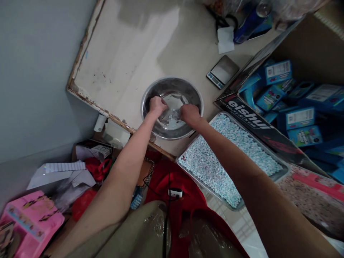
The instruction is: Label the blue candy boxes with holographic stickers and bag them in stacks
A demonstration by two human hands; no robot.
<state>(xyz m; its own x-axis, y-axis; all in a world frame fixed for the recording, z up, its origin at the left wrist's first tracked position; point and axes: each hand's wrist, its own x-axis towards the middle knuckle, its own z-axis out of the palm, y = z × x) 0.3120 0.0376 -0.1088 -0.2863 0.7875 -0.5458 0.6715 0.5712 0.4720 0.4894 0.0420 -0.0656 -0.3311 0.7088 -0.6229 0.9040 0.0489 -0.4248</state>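
Note:
A round steel bowl (146, 89) stands near the front edge of the table. Both of my hands reach into it. My left hand (158, 106) is closed at the bowl's left side, its fingers curled downward. On the opposite side my right hand (189, 114) is closed too, knuckles up. Between them lie a few small pale-blue pieces (171, 116) and something clear and shiny, perhaps thin plastic. What the fingers grip is hidden. To the right, partly under my right forearm, a metal tray (185, 167) holds many small pale-blue and white pieces (206, 157).
A small digital scale (224, 70) lies beyond the bowl. At right stands an open carton (242, 111) of blue boxes (279, 73). A blue can (251, 25), scissors (228, 19) and white paper (225, 39) are at the back. A pink plastic item (32, 218) sits low left.

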